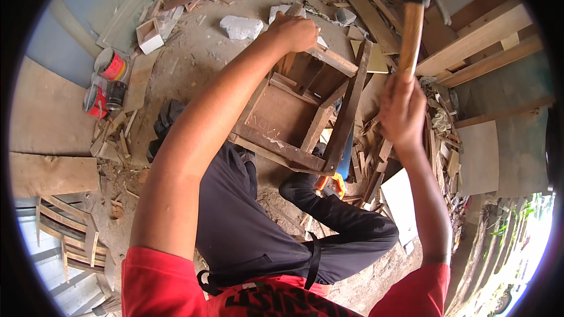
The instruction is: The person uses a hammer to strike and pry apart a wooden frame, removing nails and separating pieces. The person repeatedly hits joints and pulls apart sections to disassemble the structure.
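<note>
The ground (194, 64) is bare dirt, covered with wood scraps and chips. Planks (476, 41) lean at the upper right, and a slatted wooden piece (64, 229) lies at the lower left. Near the left rim stand some paint cans (106, 82), and a white stone (241, 26) lies near the top.

In the middle, in front of the person's knees, stands the frame (299, 117), a dark wooden thing with a flat panel inside and rails around it, maybe part of a chair or small table. It looks already mostly assembled: the rails sit in their places around the panel. I cannot see any nail, so I cannot tell how many joints are fixed. In my judgement the work is at the far corner now, and this corner is not yet finished.

The left hand (294, 32) is closed around the top end of one rail at the far corner of the frame. The right hand (402, 111) is clenched on the wooden handle of the hammer (411, 23), which is raised high above the right side of the frame, well apart from the wood.
</note>
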A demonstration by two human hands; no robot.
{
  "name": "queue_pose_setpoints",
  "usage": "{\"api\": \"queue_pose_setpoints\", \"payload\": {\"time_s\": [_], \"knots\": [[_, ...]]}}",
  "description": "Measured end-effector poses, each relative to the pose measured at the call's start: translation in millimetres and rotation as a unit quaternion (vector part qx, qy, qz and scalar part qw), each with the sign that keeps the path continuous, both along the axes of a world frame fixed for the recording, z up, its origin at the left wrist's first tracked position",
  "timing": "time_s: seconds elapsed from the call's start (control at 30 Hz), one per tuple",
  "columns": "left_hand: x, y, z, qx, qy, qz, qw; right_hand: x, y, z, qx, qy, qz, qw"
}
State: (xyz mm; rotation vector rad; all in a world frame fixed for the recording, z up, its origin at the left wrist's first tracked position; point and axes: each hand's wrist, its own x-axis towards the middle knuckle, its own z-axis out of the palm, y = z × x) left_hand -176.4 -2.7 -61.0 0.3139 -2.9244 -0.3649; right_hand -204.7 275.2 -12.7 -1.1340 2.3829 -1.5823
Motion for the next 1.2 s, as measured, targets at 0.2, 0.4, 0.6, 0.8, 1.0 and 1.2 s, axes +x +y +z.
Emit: {"api": "queue_pose_setpoints", "payload": {"time_s": [0.2,0.4,0.6,0.8,1.0,1.2], "knots": [[4,-1,6,-0.027,-0.029,0.024,0.999,14,-1,10,0.205,-0.051,0.039,0.977],[-5,5,9,-0.022,-0.040,0.007,0.999,-1,12,-15,0.112,0.111,0.019,0.987],[0,0,9,-0.007,-0.052,0.014,0.998,15,-6,28,0.090,-0.048,0.009,0.995],[3,-2,6,0.002,-0.031,0.009,0.999,4,0,10,0.344,0.007,0.009,0.939],[-3,-2,0,-0.007,-0.025,0.022,0.999,7,-3,23,0.096,-0.001,0.004,0.995],[-1,-5,4,-0.013,-0.061,0.031,0.998,5,-4,10,0.249,0.051,0.033,0.967]]}}
